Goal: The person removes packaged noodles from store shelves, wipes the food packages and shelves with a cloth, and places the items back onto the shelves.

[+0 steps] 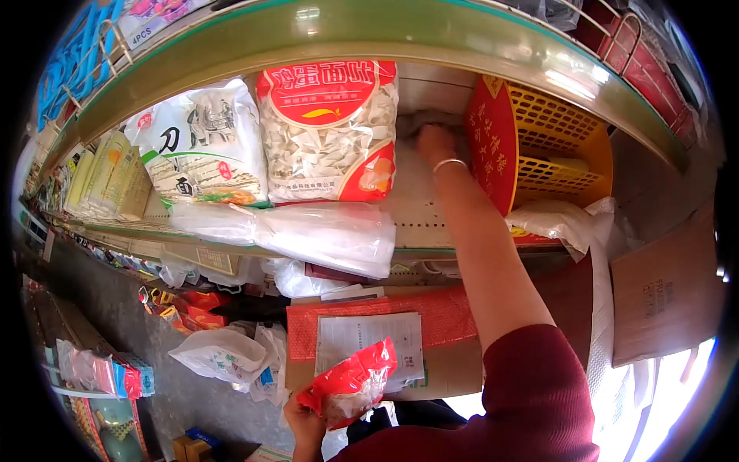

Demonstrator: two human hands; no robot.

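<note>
My left hand [305, 420], low in the view, is closed on the edge of a red plastic food packet [356, 385] with a clear window; its contents are hard to make out. My right hand [436, 143] reaches deep onto the shelf [419, 204], between a large noodle bag [329, 131] and a red and yellow box [493, 146]. It is pressed down on what looks like a bunched grey cloth [419, 120]. The fingertips are partly hidden. A bracelet circles the right wrist.
A white noodle bag [204, 146] and yellow packs [112, 177] stand on the left. A roll of clear plastic bags [323, 235] lies along the shelf edge. Below are a cardboard box [454, 369] with papers [369, 339] and a white bag [223, 353]. An upper shelf edge [385, 35] overhangs.
</note>
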